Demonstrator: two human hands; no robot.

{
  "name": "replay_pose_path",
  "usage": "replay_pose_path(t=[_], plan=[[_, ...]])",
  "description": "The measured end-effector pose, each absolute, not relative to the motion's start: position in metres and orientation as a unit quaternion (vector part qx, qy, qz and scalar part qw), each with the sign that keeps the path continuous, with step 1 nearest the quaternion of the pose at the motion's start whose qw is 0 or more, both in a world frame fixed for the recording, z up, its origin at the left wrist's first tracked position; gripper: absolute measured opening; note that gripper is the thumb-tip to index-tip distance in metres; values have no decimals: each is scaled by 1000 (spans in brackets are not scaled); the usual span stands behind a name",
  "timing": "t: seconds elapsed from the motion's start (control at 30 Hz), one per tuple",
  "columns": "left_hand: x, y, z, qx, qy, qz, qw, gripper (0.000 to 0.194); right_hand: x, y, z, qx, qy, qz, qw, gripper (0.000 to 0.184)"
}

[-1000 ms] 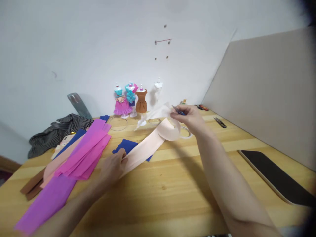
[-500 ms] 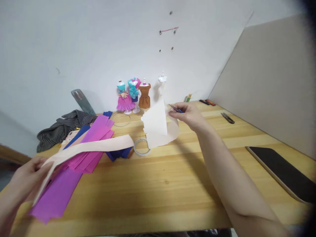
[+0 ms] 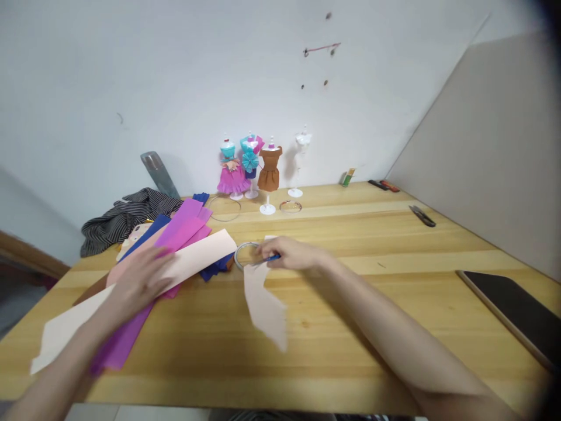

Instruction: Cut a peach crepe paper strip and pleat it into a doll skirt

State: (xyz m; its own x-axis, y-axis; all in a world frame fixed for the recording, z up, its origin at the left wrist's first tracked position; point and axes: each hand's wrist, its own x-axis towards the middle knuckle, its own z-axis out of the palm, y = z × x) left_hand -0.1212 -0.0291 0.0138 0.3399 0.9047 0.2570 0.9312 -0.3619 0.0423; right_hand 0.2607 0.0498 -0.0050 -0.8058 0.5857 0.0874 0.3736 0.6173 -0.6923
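Over the table (image 3: 350,374), left hand (image 3: 138,282) on a pale strip (image 3: 205,252), fingers spread.
Right hand (image 3: 291,253), fingers pinching a ragged piece (image 3: 265,307) and blue-handled snips (image 3: 273,257).

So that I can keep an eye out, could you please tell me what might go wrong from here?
The right hand holds a blue-handled tool and a pale piece together, so the tool's tip could nick the piece. The left hand is at a pale strip lying across the coloured strips; a pull there might drag those along.
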Motion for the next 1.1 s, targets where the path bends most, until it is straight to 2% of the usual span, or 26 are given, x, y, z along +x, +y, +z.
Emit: replay_pose_path(t=[0.1, 0.3, 0.67, 0.87, 0.93, 1.0, 1.1], plan=[[-84, -6, -6, -851, -521, -28, 48, 46, 244, 50, -27, -279, -918, 255, 117, 9], [-54, 12, -27, -820, -561, 81, 74, 24, 251, 51, -31, -326, -924, 178, 90, 12], [-82, 24, -11, -755, -639, 57, 134, 27, 252, 55, -36, -329, -922, 181, 92, 14], [-96, 45, 1, -701, -695, 1, 164, 31, 260, 55, -22, -376, -909, 177, 38, 18], [-95, 57, 2, -680, -712, -18, 173, 33, 269, 56, -14, -428, -887, 175, -6, 22], [-88, 68, 3, -677, -713, -38, 178, 35, 282, 59, -4, -500, -848, 163, -66, 20], [-63, 76, -2, -722, -667, -67, 170, 35, 306, 61, 13, -538, -824, 155, -83, 14]])
